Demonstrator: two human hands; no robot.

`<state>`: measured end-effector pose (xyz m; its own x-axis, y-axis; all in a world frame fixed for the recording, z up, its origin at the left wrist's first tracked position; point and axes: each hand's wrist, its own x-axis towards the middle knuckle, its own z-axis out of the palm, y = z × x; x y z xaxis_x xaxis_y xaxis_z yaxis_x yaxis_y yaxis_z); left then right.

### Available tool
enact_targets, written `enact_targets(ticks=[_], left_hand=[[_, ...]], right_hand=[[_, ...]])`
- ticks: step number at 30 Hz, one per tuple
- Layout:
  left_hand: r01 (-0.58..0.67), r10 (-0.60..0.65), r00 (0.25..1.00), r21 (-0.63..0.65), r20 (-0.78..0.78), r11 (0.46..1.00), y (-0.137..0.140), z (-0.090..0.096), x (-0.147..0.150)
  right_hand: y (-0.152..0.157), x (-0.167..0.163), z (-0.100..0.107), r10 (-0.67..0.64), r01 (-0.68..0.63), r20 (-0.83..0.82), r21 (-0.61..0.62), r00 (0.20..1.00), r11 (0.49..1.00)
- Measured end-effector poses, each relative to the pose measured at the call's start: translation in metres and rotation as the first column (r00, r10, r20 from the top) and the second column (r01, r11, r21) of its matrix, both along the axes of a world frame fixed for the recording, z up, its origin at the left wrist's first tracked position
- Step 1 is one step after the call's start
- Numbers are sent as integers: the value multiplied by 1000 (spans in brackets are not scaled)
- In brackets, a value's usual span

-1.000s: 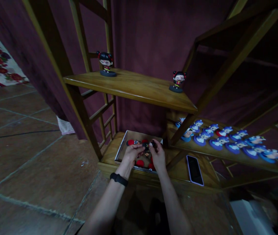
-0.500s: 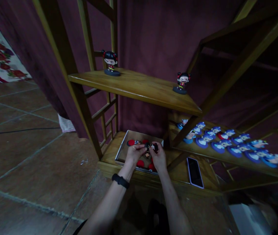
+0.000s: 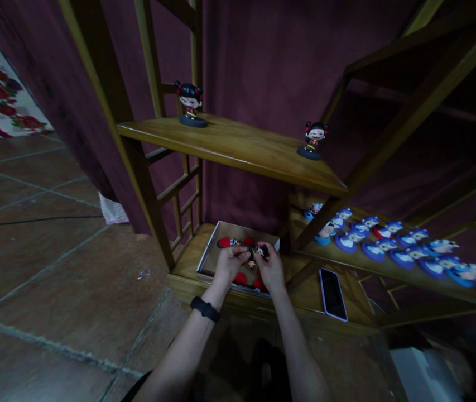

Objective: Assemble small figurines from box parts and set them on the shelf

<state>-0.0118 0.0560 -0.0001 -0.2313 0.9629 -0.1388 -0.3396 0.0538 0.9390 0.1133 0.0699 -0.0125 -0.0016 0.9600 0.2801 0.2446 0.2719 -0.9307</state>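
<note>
Hands (image 3: 228, 264) barely moved — figurine (image 3: 258, 251) pinched sideways over shallow cardboard box (image 3: 238, 231)

Maroon curtain (image 3: 250, 72) behind wooden shelving (image 3: 238, 146)

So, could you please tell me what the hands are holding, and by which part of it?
A small dark-haired figurine: the left hand seemingly pinches its dark base, the right hand its head.

Held figurine (image 3: 259, 250): black, white. Box (image 3: 214, 261): white edge, brown inside. Curtain (image 3: 254, 67): maroon. Cloth (image 3: 1, 89): white, red-flowered.
</note>
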Motion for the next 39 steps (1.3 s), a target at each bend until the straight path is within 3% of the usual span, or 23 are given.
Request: enact_targets(ticks=[3, 9, 12, 17, 21, 33, 39], left_hand=[[30, -26, 993, -35, 117, 999, -3, 2, -2], [66, -52, 983, -74, 173, 995, -5, -1, -5], [65, -29, 969, -139, 246, 988, -4, -3, -5], [-6, 65, 956, -203, 288, 979, -3, -5, -5], [-19, 79, 946, -190, 316, 982, -4, -7, -1], [-31, 58, 977, -134, 206, 990, -7, -8, 6], [36, 11, 965, -175, 261, 984, -9, -3, -1]], right_hand=[[-2, 3, 5, 65, -67, 86, 30, 994, 997], [-3, 6, 5, 109, -122, 199, 56, 974, 991], [0, 5, 0, 113, -117, 144, 17, 983, 993], [4, 0, -8, 69, -74, -83, -54, 994, 996], [7, -2, -15, 21, -34, -154, -81, 988, 996], [10, 7, -8, 165, -185, -152, -127, 975, 975], [8, 11, -4, 246, -249, -63, -41, 967, 968]])
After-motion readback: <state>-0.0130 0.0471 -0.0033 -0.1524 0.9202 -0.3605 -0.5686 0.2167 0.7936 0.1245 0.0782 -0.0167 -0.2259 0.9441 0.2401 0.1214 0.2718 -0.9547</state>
